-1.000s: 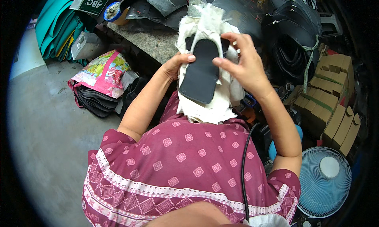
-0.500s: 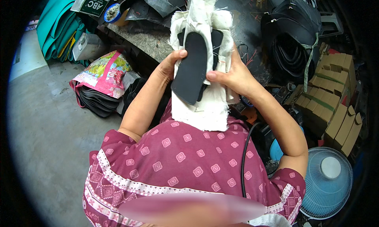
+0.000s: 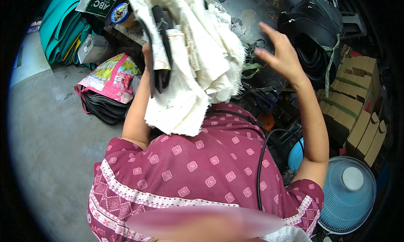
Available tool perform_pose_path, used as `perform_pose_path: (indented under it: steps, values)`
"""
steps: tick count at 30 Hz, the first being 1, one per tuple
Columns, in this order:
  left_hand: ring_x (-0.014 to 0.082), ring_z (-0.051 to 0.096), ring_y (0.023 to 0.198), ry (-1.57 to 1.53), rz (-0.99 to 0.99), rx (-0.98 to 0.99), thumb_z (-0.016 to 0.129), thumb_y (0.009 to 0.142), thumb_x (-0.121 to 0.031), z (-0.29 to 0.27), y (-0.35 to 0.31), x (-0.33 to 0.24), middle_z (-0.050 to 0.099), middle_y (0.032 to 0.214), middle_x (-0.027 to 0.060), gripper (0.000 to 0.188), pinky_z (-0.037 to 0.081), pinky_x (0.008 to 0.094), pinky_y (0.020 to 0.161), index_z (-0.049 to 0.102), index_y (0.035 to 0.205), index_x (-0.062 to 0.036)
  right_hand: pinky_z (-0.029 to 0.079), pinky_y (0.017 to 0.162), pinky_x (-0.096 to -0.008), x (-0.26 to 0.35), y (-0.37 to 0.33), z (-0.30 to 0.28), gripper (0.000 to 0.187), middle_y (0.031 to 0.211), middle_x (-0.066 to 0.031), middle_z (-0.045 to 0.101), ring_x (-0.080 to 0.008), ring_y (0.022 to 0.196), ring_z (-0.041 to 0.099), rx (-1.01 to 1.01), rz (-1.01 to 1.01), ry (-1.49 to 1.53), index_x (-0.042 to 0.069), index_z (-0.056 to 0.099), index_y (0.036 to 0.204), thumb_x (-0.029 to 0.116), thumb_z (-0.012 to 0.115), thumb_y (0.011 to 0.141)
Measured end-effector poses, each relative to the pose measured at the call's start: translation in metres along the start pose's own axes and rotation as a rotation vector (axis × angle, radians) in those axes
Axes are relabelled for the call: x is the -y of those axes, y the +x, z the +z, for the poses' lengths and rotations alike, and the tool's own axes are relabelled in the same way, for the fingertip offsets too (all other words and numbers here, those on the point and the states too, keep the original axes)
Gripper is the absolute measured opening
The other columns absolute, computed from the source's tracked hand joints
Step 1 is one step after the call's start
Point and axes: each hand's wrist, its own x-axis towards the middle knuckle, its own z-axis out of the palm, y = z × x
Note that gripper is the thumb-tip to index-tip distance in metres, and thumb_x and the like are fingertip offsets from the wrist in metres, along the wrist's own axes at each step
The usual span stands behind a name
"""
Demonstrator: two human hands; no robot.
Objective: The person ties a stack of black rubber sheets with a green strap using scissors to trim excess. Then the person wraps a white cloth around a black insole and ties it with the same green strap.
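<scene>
A thick bundle of frayed white cloth pieces (image 3: pixel 189 73) hangs in front of my chest, several layers fanned out. My left hand (image 3: pixel 146 54) grips it at the left side, with most of the fingers hidden behind the layers. Tucked among the cloth on that side are long dark flat pieces (image 3: pixel 161 44), seen partly edge-on. My right hand (image 3: pixel 282 54) is off to the right of the bundle, apart from it, fingers spread and holding nothing. Beneath it lies the dark work table (image 3: pixel 242 16).
Black curved pieces (image 3: pixel 309 29) are tied in a stack at the right, beside cardboard boxes (image 3: pixel 347 88). A blue fan (image 3: pixel 349 195) stands at lower right. Scissors (image 3: pixel 267 101) lie near the table's front. At left are a pink bag (image 3: pixel 107 80), a tin (image 3: pixel 101 2) and a blue-rimmed pot (image 3: pixel 120 13).
My right hand has let go of the bundle and moved up and right, opening. The bundle has swung left and turned, its cloth layers fanning out; the broad black piece no longer faces up.
</scene>
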Motion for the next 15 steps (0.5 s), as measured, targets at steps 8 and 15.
perform_pose_path:
  steps: [8,15]
  values:
    - [0.029,0.064,0.111,0.071,0.12,-0.321,0.07,0.081,-0.051,-0.046,-0.08,-0.04,0.061,0.126,0.0191,0.08,0.052,0.0422,0.1,0.047,0.136,0.0018,0.054,0.079,-0.0438,-0.016,-0.001,0.057,0.058,0.108,-0.01,0.061,-0.0338,0.094,0.065,0.144,-0.124,-0.213,0.025,0.059,0.124,0.003,0.073,0.072]
    - [0.0279,0.065,0.108,0.075,0.173,-0.517,0.069,0.082,-0.05,-0.068,-0.156,-0.04,0.063,0.123,0.0181,0.077,0.053,0.0414,0.098,0.049,0.135,0.0013,0.053,0.082,-0.0408,-0.036,0.065,-0.026,0.036,0.1,-0.014,0.069,-0.0354,0.091,0.067,-0.459,-0.002,-0.229,0.014,0.064,0.116,0.014,0.069,0.08]
